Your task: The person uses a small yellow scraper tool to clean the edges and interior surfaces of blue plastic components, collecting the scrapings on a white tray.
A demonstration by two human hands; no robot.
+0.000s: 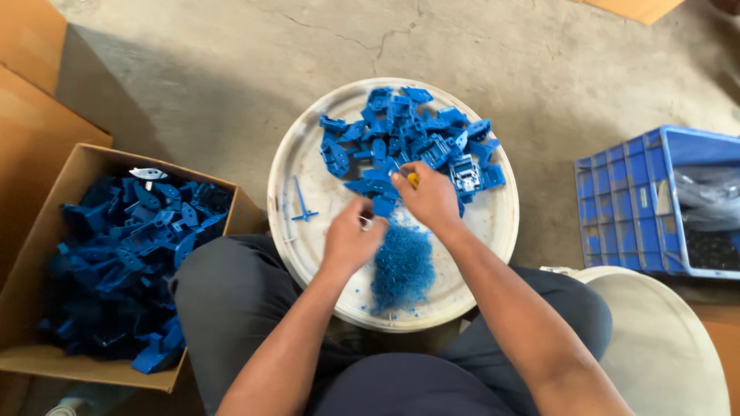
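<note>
White round tray (493,231) holds blue parts (408,139) just beyond right hand (430,199).

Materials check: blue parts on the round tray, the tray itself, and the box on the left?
Blue parts: likely moulded plastic, uniform colour, slight sheen. Round tray: off-white, smooth, scuffed; plastic or painted metal, unclear. Box: brown corrugated cardboard, folded flaps, matte.

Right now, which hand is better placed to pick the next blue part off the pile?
Probably the right hand: it already rests at the near edge of the blue parts pile on the white round tray, though it grips something yellow. The left hand sits further back, pinching a small piece.
</note>
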